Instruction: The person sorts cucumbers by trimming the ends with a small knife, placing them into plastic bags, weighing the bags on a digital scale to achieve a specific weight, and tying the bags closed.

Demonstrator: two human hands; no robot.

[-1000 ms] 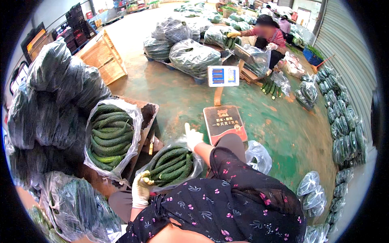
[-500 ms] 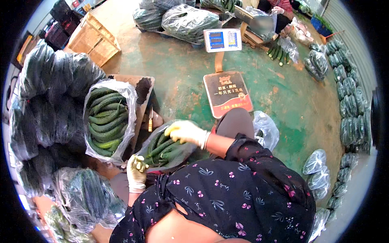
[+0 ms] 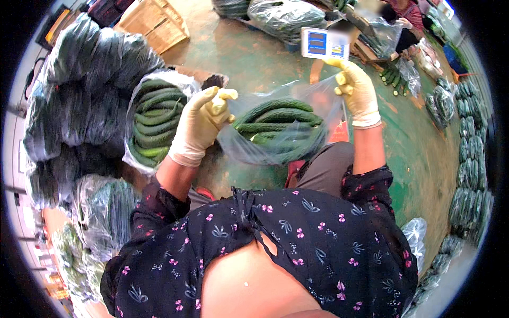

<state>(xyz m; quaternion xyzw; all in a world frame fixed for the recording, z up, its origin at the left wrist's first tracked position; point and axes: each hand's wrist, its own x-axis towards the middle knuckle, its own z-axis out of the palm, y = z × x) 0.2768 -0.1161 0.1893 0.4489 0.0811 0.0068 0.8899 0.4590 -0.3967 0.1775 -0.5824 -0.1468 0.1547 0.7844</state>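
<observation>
A clear plastic bag [image 3: 238, 146] of long green cucumbers [image 3: 281, 117] hangs in front of me, its mouth stretched wide. My left hand [image 3: 204, 119], in a pale yellow glove, is closed on the bag's left edge. On the other side my right hand [image 3: 358, 93], gloved alike, pinches the right edge with bent fingers. Left of my left hand, a second lined container holds a stack of cucumbers [image 3: 158, 119] inside a white plastic liner [image 3: 130, 143]. Behind the held bag, the weighing scale's display [image 3: 324, 43] shows, while most of its platform is covered.
Filled bags of cucumbers [image 3: 87, 100] are piled high at left. A wooden crate [image 3: 154, 24] stands beyond them. More bags [image 3: 286, 18] lie at the far side, near another person [image 3: 405, 16]. Rows of bagged cucumbers [image 3: 469, 159] line the right wall.
Both hands have come up and apart, lifting the bag of cucumbers and spreading its mouth. It has moved right and up, in front of the scale. The view has shifted as well.
</observation>
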